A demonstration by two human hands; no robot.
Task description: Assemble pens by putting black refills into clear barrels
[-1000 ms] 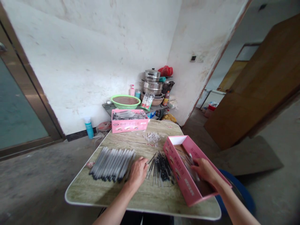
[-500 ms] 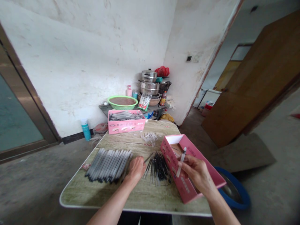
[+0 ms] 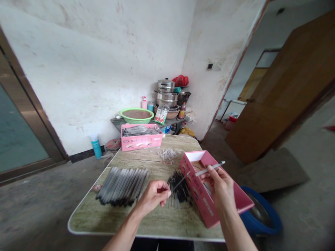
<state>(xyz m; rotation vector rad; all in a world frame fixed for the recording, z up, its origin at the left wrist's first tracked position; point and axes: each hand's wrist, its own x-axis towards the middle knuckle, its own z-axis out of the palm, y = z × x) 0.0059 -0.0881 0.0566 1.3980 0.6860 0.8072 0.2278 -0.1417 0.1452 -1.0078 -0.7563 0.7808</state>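
Between the fingertips of my left hand [image 3: 154,197] is a thin pen refill [image 3: 181,180], its far end slanting up to the right. My right hand [image 3: 222,188] pinches a translucent pen barrel [image 3: 205,170], held nearly level above the right pink box [image 3: 200,198]. The refill's tip and the barrel's near end are close but apart. Below the refill lies a pile of dark refills [image 3: 179,191]. Left of my left hand, pens with clear barrels and dark ends [image 3: 121,184] lie side by side in a row.
A second pink box [image 3: 141,143], full of pen barrels, stands at the table's [image 3: 162,225] back edge. Small whitish pieces [image 3: 167,154] are heaped nearby. Behind are a green basin [image 3: 137,120] and stacked pots [image 3: 166,96]. A blue-rimmed tub [image 3: 274,223] sits on the floor, right.
My left hand has lifted the refill off the table and brought it toward the right. My right hand has turned the barrel from steeply upright to nearly level.
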